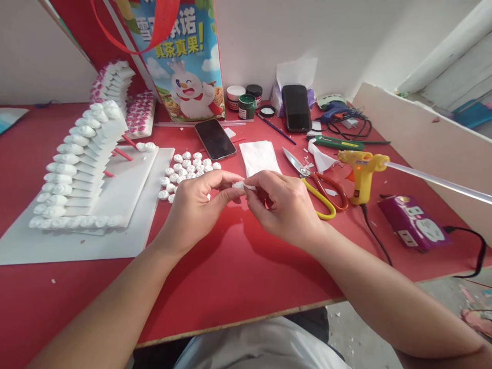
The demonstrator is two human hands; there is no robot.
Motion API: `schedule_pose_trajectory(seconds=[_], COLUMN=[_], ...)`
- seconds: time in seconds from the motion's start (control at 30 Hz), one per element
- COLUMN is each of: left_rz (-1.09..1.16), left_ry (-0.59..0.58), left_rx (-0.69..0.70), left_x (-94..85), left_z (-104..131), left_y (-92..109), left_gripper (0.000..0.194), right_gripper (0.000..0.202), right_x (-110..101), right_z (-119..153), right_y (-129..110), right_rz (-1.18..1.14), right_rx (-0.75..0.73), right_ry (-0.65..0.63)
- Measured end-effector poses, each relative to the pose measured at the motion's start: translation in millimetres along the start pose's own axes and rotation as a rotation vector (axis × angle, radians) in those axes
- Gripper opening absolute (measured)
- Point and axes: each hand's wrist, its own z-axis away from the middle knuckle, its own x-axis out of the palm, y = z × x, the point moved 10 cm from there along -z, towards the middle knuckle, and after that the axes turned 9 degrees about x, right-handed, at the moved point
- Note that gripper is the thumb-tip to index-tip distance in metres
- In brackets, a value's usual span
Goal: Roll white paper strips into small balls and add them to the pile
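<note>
Between the fingertips of both hands is a small white paper piece [239, 185], pinched from either side above the red table. My left hand [202, 205] has thumb and forefinger closed on its left end. My right hand [282, 205] holds the other end, its fingers curled. Just behind the hands lies a stack of white tissue [260, 158]. Several small white rolled rosettes [186, 165] are spread beside my left hand, which hides some of them. At the left, a white model [86, 179] with a curved row of rosettes stands on a white board [126, 246].
Scissors [317, 189], a yellow glue gun [363, 171] and a purple power box [413, 223] are at the right. A phone [215, 139], paint jars [246, 106], a green cutter [338, 143], another phone [296, 108] and a printed bag [188, 66] lie or stand farther back.
</note>
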Motion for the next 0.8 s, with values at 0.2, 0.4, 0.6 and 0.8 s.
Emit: schedule_pose_trajectory(seconds=[0.2,0.4,0.6,0.8], left_rz=[-0.109,-0.053,-0.037,-0.068], left_ry=[0.031,0.044,0.08,0.159], left_rx=[0.075,0.081,0.054,0.326], left_x=[-3.9,-3.3,-8.9,-17.5], left_z=[-1,0,-2,-3], left_y=[7,6,3,19], left_gripper=[0.017,0.019,0.015,0.014], right_gripper=[0.013,0.02,0.011,0.033], right_x=[-1,4,-9,-4], right_z=[0,1,-5,-11], right_y=[-3,-6,13,47], right_rz=[0.013,-0.016,-0.317,-0.892], right_rx=[-0.031,-0.073,0.207,0.584], right_ry=[-0.021,-0.073,-0.049,-0.091])
